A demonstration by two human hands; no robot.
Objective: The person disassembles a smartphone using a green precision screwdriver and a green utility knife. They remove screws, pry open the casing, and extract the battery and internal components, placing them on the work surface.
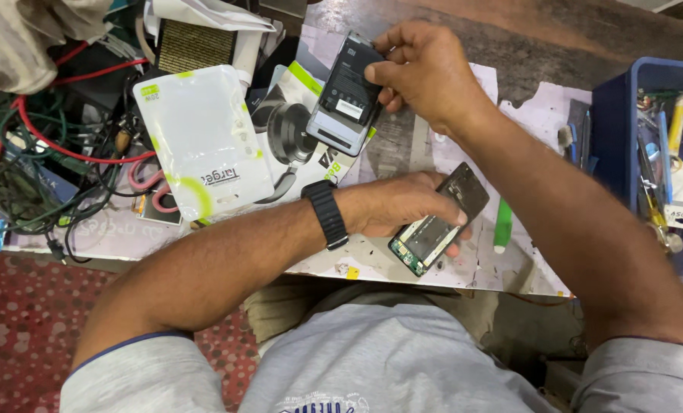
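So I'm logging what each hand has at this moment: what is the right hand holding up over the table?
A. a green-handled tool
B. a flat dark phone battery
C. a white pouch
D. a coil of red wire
B: the right hand grips a flat dark battery by its edge, raised above the table, while the left hand holds the opened phone.

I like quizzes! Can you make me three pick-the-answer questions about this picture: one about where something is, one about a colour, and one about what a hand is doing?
1. Where is the blue bin?
A. right edge of the table
B. on the floor
C. under the white pouch

2. What colour is the wristband?
A. red
B. black
C. yellow

3. What is the right hand doing?
A. lying flat and empty
B. holding a phone battery
C. pulling a cable

Answers: 1 A, it stands at the table's right. 2 B, the band is black. 3 B, fingers grip the battery; the left hand holds the opened phone.
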